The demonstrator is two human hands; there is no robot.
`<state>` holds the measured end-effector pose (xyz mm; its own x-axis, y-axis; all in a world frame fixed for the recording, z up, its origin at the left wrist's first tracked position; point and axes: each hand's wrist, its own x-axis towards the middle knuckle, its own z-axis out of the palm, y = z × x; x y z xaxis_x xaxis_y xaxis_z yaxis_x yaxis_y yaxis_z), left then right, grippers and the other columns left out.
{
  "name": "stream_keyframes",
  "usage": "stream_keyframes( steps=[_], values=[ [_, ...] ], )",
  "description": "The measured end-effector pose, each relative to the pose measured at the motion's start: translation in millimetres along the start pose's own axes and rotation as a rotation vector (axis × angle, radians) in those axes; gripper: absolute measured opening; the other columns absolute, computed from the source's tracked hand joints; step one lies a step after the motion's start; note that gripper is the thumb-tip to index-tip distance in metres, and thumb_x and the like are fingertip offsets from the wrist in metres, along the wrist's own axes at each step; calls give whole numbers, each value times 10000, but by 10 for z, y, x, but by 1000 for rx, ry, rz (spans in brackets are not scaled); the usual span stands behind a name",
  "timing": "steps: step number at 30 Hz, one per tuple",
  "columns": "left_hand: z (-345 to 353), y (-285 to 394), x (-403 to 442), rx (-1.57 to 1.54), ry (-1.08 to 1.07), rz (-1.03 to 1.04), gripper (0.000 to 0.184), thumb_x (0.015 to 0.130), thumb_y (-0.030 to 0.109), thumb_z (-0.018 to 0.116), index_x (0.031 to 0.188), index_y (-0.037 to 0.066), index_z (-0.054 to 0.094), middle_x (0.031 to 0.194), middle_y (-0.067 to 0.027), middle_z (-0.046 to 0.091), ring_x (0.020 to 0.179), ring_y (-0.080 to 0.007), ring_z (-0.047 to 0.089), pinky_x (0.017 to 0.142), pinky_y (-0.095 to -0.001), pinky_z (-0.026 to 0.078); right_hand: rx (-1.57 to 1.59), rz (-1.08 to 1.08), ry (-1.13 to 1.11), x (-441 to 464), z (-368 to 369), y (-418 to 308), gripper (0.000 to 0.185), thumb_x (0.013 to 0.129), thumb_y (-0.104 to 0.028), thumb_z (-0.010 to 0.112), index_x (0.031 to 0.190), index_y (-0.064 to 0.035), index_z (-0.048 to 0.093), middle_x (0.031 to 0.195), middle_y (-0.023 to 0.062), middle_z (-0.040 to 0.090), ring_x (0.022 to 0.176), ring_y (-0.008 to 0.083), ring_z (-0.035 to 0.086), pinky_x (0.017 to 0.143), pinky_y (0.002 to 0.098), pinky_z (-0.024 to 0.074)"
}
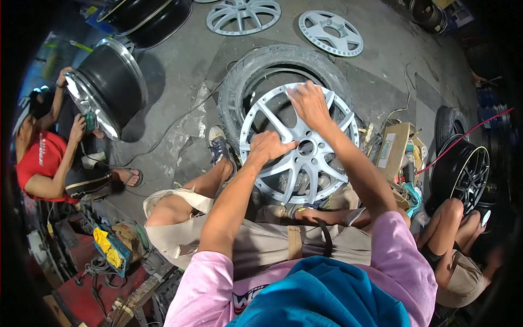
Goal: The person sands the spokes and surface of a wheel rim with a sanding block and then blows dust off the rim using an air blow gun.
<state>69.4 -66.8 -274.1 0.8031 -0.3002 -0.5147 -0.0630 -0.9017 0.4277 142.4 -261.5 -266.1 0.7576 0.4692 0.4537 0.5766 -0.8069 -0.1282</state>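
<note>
A light grey spoked wheel face [297, 129], with small holes around its rim and a round centre bore, sits in front of me, overlapping a dusty tyre [231, 92] that lies flat on the floor. My left hand [268, 147] is closed over a spoke on the left, its thumb reaching to the hub. At the top of the wheel face, my right hand [311, 106] is on or just over the rim and a spoke. Its fingertips are smeared by motion, so whether it holds anything is unclear. My legs are on both sides of the wheel face.
Two more grey wheel faces [243, 17] [330, 34] lie on the floor ahead. On the left, a person in a red shirt [46, 158] works on a wheel barrel [111, 84]. A wooden box [395, 147], black wheel [463, 174] and another person [455, 267] are right. Cables cross the floor.
</note>
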Motion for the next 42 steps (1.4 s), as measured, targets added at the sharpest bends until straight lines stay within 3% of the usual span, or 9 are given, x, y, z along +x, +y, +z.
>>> stream_keyframes(
  steps=[5, 9, 15, 23, 25, 31, 35, 39, 42],
  values=[
    [-35, 29, -42, 2, -21, -26, 981, 785, 903, 562, 1073, -2, 810, 1052, -274, 770, 1037, -427, 744, 915, -494, 574, 103, -9, -144, 249, 6, 129, 313, 952, -201, 690, 1222, -47, 734, 1092, 94, 620, 1062, 299, 569, 890, 441, 467],
    [-67, 54, -36, 11, -87, -48, 969, 795, 882, 568, 1122, 1, 803, 1129, -245, 769, 1104, -385, 737, 930, -468, 574, -1, -148, -181, -581, -362, -49, 419, 930, -167, 700, 1327, -33, 685, 1243, 90, 606, 1171, 286, 547, 952, 410, 463],
    [-66, 51, -42, 10, -61, -50, 977, 794, 885, 566, 1141, 2, 799, 1166, -259, 757, 1132, -389, 728, 965, -466, 565, -58, -182, -292, -1190, -662, -85, 446, 928, -176, 703, 1353, -42, 672, 1252, 57, 614, 1098, 242, 546, 887, 380, 442],
    [-100, 49, -20, 13, -68, -86, 997, 759, 905, 592, 1090, -11, 805, 1114, -298, 754, 1109, -427, 727, 973, -490, 564, -37, -13, -83, -1056, -571, 283, 409, 912, -191, 722, 1312, -104, 725, 1165, 49, 647, 1051, 265, 563, 871, 423, 457],
    [-67, 47, -19, -14, -80, -84, 995, 756, 903, 597, 1089, -12, 804, 1092, -300, 756, 1088, -434, 731, 968, -494, 564, -26, 323, 36, -962, -404, 484, 347, 922, -177, 710, 1260, -109, 755, 1083, 62, 672, 1016, 291, 575, 867, 441, 463],
    [-28, 33, -29, -15, -53, -46, 1014, 765, 911, 580, 1031, -42, 802, 1062, -307, 757, 1059, -449, 736, 929, -501, 579, -24, 413, 262, -680, -492, 592, 279, 948, -163, 691, 1211, -129, 776, 1052, 69, 686, 1012, 298, 591, 849, 463, 476],
    [-58, 16, 48, 15, -55, -66, 1012, 767, 913, 580, 1038, -35, 805, 1070, -303, 758, 1065, -444, 736, 936, -505, 577, -25, 235, 64, -806, -415, 552, 211, 979, -194, 678, 1144, -139, 797, 1105, 72, 689, 1026, 303, 601, 841, 453, 480],
    [-39, 38, -8, -18, -44, -51, 1030, 768, 913, 583, 1053, -52, 798, 1061, -310, 756, 1066, -439, 738, 934, -507, 578, 241, 606, 76, -591, -33, 1084, 254, 979, -278, 688, 961, -49, 796, 991, 159, 728, 967, 397, 652, 861, 487, 511],
    [-81, 65, -50, -25, -52, -39, 1038, 777, 907, 580, 1067, -67, 789, 1059, -316, 754, 1064, -436, 739, 929, -506, 580, 333, 635, -39, -575, -89, 1190, 317, 1002, -317, 665, 942, -31, 788, 962, 187, 736, 959, 428, 661, 876, 500, 519]
  ],
)
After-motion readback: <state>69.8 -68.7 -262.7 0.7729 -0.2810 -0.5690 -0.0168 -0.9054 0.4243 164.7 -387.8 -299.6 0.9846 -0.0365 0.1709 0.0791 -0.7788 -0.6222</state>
